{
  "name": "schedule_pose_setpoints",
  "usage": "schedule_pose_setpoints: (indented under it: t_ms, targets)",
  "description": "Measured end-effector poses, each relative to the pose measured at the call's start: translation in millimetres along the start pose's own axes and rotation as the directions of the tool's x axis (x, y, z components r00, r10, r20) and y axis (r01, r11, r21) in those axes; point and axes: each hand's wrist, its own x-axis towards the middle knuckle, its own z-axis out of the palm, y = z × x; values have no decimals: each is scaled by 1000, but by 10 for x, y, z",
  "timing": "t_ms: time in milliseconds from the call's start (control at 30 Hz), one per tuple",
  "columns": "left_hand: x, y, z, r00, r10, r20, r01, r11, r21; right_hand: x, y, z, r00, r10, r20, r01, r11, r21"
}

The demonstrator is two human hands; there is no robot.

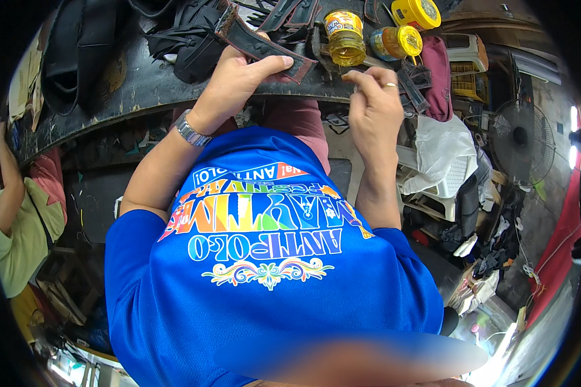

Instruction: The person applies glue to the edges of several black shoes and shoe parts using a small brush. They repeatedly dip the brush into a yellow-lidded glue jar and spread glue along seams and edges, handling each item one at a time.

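My left hand (237, 79), wearing a metal wristwatch, is closed on a black leather-like strip (255, 44) with reddish-brown edges. Its thumb presses on the strip's right end, above the dark table (142, 97). To the right, my right hand (374, 93) is held in a pinch, thumb and forefinger together. Whatever sits between those fingertips is too small to make out. Just beyond them stands a clear jar (347, 54) of yellowish liquid. A second jar (394, 44) with a yellow top is beside it.
Black strips and fringed pieces (184, 39) are heaped at the far left of my hands. A yellow tub (416, 13) stands at the back right, near a maroon cloth (438, 80). Right of the table are a white plastic chair (439, 184) and a fan (521, 135). Another person (29, 219) is at left.
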Motion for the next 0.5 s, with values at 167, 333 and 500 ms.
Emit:
schedule_pose_setpoints:
  t_ms: [167,333,500]
  targets:
    - [-9,-10,35,999,11,41,-12,1000,24,-40,-190,79,974,-200,-109,226,908,352]
    - [-45,-39,15,998,11,59,-5,995,-96,-38,-138,315,947,-303,-108,310,949,50]
    - [-61,-81,-30,998,-7,57,15,990,-141,-55,-58,386,940,-317,-126,330,939,96]
